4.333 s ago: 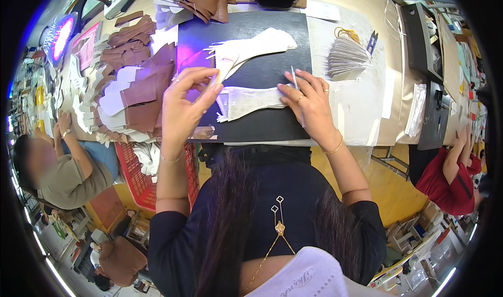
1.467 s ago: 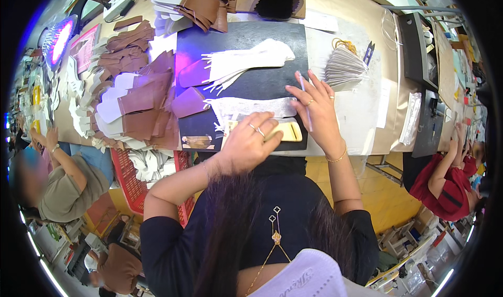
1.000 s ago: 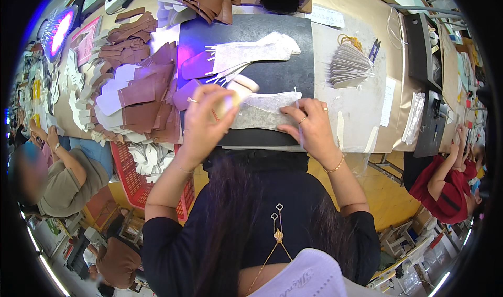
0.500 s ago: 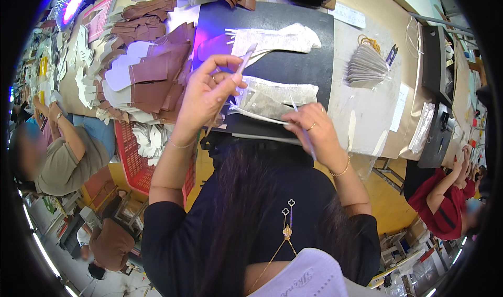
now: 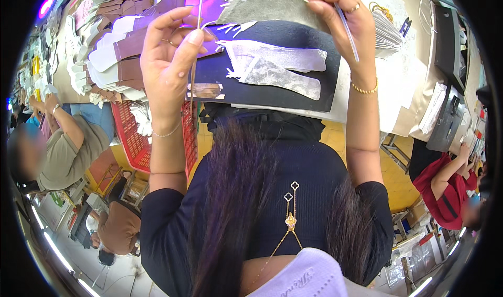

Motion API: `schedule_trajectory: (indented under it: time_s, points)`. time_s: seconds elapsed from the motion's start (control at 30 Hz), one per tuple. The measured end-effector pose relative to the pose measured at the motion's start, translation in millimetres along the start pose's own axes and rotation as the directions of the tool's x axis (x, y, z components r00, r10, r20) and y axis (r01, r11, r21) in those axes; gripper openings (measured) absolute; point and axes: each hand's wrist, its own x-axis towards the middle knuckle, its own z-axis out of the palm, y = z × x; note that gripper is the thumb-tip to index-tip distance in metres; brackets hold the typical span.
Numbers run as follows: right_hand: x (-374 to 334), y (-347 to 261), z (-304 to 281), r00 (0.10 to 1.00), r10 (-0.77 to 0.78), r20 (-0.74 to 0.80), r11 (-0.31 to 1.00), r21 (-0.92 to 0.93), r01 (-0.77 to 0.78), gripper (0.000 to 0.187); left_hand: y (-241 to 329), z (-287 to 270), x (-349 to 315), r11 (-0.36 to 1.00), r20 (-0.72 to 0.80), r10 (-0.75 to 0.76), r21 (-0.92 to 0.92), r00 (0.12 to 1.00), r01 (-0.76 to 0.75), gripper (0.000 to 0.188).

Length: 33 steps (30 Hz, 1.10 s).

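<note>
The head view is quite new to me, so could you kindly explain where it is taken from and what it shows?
There is no machine here: a person works with two bare hands. A wide fisheye camera on the person's head looks down, so straight edges bend and the picture's left is the person's left.

The left hand holds a thin brown stick. The right hand pinches a gray piece by its right end and also holds a thin pale stick.

Below them, light-colored pieces lie on a black mat. Brown-and-white pieces are piled to the left, and a red basket stands below the table's edge.
</note>
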Motion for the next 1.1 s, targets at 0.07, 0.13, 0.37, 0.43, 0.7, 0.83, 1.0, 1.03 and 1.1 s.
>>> schedule_trajectory:
  time_s: [0.07,0.13,0.37,0.43,0.7,0.83,1.0,1.03,1.1]
  points:
    - [11.4,4.6,5.5,1.000,0.016,-0.010,0.999,0.038,-0.016,0.017,-0.2,0.5,-2.0,0.999,-0.013,0.019,-0.032,1.000,-0.020,0.037]
    - [20.1,8.5,4.1,0.985,0.121,0.126,0.993,-0.010,-0.121,0.015,-0.5,0.5,-4.1,0.998,0.002,0.022,-0.053,1.000,-0.021,0.035]
    - [-2.3,14.3,5.8,0.999,0.046,-0.005,0.903,-0.426,-0.044,0.036,-20.2,30.0,-17.1,0.733,0.535,0.076,0.542,0.842,-0.411,0.025]
    - [-14.4,14.2,-2.1,0.993,0.018,-0.120,0.919,-0.389,-0.064,0.032,-37.0,47.2,-15.8,0.560,0.717,0.207,0.471,0.666,-0.681,0.020]
    - [-113.4,-25.7,-23.5,0.914,0.405,-0.022,0.872,-0.290,-0.394,0.025,-50.1,38.6,-13.4,0.477,0.780,0.135,0.490,0.611,-0.730,0.030]
    - [-146.5,-32.4,2.8,0.969,0.248,-0.018,0.883,-0.407,-0.234,0.032,-49.7,27.3,-11.5,0.481,0.723,0.123,0.555,0.680,-0.678,0.035]
    - [-152.9,-33.6,20.9,0.967,0.254,-0.037,0.933,-0.254,-0.255,0.031,-49.8,24.1,-14.8,0.547,0.671,0.111,0.575,0.733,-0.609,0.032]
    - [-151.0,-34.2,21.0,0.966,0.254,-0.051,0.956,-0.136,-0.259,0.031,-48.0,23.2,-14.6,0.574,0.653,0.109,0.575,0.750,-0.583,0.030]
    - [-144.7,-35.9,19.5,0.951,0.305,-0.053,0.952,0.015,-0.305,0.030,-41.9,21.3,-12.9,0.607,0.602,0.120,0.584,0.789,-0.538,0.029]
